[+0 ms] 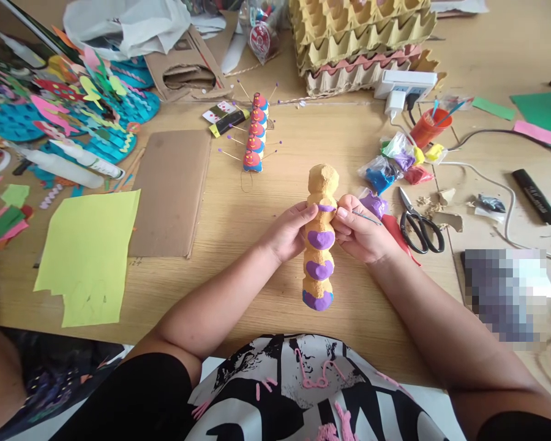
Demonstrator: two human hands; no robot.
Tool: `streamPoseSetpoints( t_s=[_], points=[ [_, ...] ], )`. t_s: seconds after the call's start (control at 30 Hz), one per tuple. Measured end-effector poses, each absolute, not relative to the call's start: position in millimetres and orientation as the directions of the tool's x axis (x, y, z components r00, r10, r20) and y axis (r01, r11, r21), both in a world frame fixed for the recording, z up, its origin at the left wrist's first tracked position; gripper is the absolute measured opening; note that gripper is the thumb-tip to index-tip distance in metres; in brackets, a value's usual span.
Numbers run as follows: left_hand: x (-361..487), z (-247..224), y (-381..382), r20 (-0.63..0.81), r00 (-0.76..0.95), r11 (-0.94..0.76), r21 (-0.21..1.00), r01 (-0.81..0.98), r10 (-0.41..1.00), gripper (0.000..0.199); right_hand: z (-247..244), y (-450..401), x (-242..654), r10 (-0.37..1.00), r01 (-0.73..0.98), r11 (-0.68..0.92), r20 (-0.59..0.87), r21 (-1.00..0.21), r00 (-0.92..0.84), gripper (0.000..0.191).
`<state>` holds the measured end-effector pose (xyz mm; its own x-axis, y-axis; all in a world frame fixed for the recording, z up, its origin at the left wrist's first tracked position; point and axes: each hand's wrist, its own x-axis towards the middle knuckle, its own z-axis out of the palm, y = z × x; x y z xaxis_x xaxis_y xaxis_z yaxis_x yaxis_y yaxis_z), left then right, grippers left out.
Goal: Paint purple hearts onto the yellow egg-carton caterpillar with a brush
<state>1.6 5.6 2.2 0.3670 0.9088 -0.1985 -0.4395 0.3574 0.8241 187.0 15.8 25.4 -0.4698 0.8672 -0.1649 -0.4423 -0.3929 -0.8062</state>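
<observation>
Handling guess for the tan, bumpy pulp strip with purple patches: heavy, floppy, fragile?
The tan, bumpy pulp strip is likely light: its rough surface resembles the stacked egg trays. Probably fairly stiff, as it looks straight between left hand and right hand. Its narrow necks might crease if squeezed.

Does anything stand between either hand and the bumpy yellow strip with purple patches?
Nothing visible does. The left hand holds the yellow strip at its left side; the right hand, with a thin stick in its grasp, is at the right side. The scissors lie farther right, out of the way.
</observation>
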Motion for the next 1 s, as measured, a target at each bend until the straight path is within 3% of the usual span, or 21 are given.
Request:
streamPoseSetpoints(
  t_s=[0.23,0.5,1.0],
  points=[
    [1.6,2.8,3.1,-0.232,0.379,0.39,0.821,-0.417,0.896,0.072,25.2,14.5,187.7,0.857,-0.44,-0.404,-0.164,-0.802,-0.489,0.075],
    [-2.0,4.0,3.9,-0.177,0.418,0.35,0.854,-0.384,0.891,0.078,26.0,15.0,187.2,0.866,-0.439,-0.393,-0.165,-0.808,-0.472,0.075],
    [-3.6,-3.1,4.9,-0.151,0.411,0.345,0.822,-0.453,0.899,0.063,25.9,15.0,187.2,0.866,-0.461,-0.412,-0.18,-0.786,-0.467,0.073]
  ],
)
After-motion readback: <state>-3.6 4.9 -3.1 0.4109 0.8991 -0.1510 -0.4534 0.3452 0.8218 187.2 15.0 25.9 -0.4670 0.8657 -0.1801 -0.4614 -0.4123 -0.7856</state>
